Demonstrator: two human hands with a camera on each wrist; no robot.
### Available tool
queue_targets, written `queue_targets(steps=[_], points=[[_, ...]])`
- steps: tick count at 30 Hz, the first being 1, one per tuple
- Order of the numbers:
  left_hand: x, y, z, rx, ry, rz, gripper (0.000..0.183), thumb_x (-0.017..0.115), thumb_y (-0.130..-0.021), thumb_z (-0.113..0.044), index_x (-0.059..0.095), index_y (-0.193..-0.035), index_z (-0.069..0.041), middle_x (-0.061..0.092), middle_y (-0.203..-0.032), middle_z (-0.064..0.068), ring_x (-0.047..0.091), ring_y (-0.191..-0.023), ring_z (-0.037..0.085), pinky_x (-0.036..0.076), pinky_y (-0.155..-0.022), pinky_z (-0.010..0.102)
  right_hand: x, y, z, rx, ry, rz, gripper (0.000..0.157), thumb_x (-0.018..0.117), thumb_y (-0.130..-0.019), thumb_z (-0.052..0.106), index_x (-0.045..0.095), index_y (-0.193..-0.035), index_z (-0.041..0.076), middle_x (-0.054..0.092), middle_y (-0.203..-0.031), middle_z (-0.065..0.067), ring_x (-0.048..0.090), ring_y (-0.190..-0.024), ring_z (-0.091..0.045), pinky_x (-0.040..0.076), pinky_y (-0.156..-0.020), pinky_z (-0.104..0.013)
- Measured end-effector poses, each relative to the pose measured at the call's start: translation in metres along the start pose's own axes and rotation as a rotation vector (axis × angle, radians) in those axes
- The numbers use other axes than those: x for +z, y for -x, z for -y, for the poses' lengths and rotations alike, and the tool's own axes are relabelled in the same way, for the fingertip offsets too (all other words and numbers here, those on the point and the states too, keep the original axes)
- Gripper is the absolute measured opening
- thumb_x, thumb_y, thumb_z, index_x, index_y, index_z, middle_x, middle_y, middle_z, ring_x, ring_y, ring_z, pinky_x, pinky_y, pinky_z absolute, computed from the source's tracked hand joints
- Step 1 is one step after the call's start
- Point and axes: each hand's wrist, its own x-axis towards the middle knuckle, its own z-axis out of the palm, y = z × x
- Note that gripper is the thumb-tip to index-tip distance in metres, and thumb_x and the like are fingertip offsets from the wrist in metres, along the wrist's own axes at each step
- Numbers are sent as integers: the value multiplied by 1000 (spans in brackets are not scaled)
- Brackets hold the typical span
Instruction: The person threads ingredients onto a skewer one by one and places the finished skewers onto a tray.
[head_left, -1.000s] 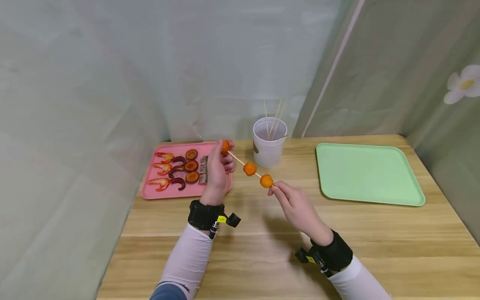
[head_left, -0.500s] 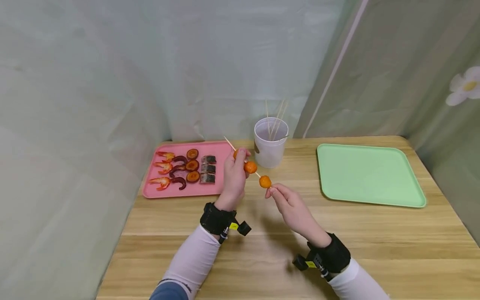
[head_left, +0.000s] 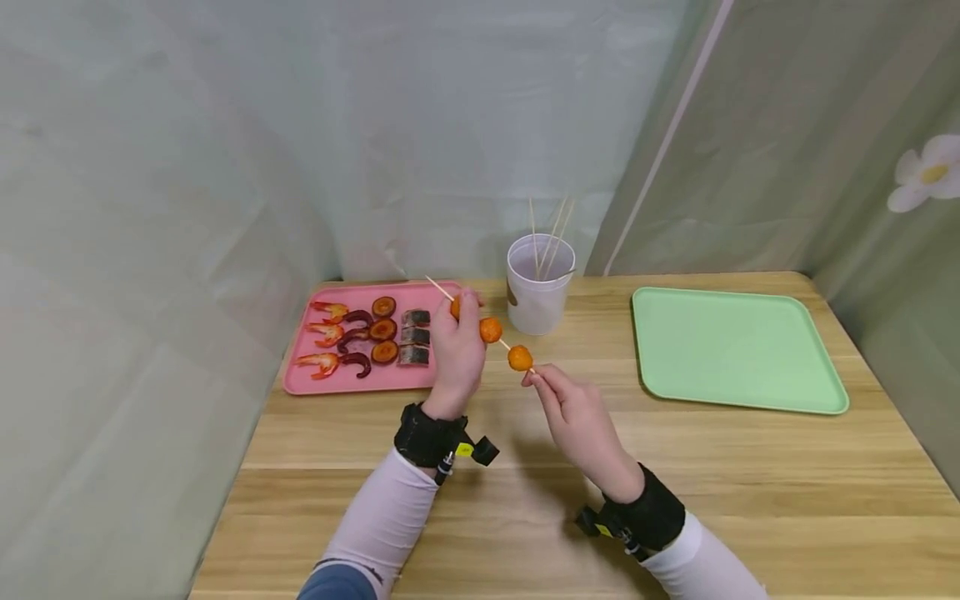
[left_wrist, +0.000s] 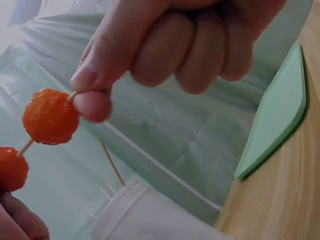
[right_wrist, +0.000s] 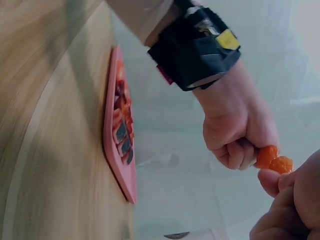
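Observation:
In the head view, an orange ball skewer (head_left: 520, 358) with three balls slants over the table between the hands. My left hand (head_left: 459, 358) holds its upper part, thumb and fingers around the far ball, and the bare pointed tip of the stick (head_left: 438, 287) sticks out beyond. Thumb and fingertips of my right hand (head_left: 581, 425) pinch the lower end, just below the nearest ball. In the left wrist view, the right hand (left_wrist: 170, 45) pinches the stick right beside an orange ball (left_wrist: 51, 116). The right wrist view shows the left hand (right_wrist: 237, 125) beyond two balls.
A pink tray (head_left: 352, 382) at left carries shrimp, tentacle pieces, brown round slices and fish pieces. Behind the hands stands a white bucket (head_left: 536, 304) with several sticks. A green tray (head_left: 742, 350) lies at right, and a curtain (head_left: 450, 142) hangs behind the table.
My left hand has shifted slightly right and nearer along the skewer. The far ball now sits closer to the middle one, and the stick's tip shows past it. The right hand shifts slightly left.

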Motion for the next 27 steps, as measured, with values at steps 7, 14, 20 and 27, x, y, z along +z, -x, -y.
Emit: queue_targets(steps=[7, 14, 20, 27], points=[[-18, -12, 0, -200, 92, -52, 22, 53, -111, -25, 61, -99, -8, 37, -58, -5, 35, -46, 9, 30, -46, 22, 6, 8, 0, -123, 169, -23, 6, 71, -104, 9, 74, -109, 9, 78, -91, -3, 57, -61, -7, 56, -60, -32], [-24, -17, -8, -211, 164, 78, 34, 55, -112, -37, 59, -112, -2, 34, -61, -5, 31, -48, 10, 26, -48, 23, 1, 6, 5, 41, -1, 38, 15, 60, -111, 16, 75, -113, 12, 71, -86, 1, 33, -58, -5, 41, -56, -29], [-26, -20, -11, -221, 173, 163, 34, 54, -113, -42, 63, -115, -9, 32, -63, -4, 27, -49, 12, 18, -50, 29, -4, 5, 0, 136, -68, 72, 22, 54, -115, 25, 74, -111, 16, 67, -86, 4, 42, -64, -11, 42, -63, -31], [-27, -21, -12, -218, 107, 201, 35, 50, -115, -40, 63, -121, -7, 34, -71, -2, 28, -54, 12, 21, -52, 27, -8, 2, -11, 172, -51, 69, 25, 52, -115, 30, 73, -106, 18, 47, -69, 7, 44, -59, -12, 40, -59, -31]])
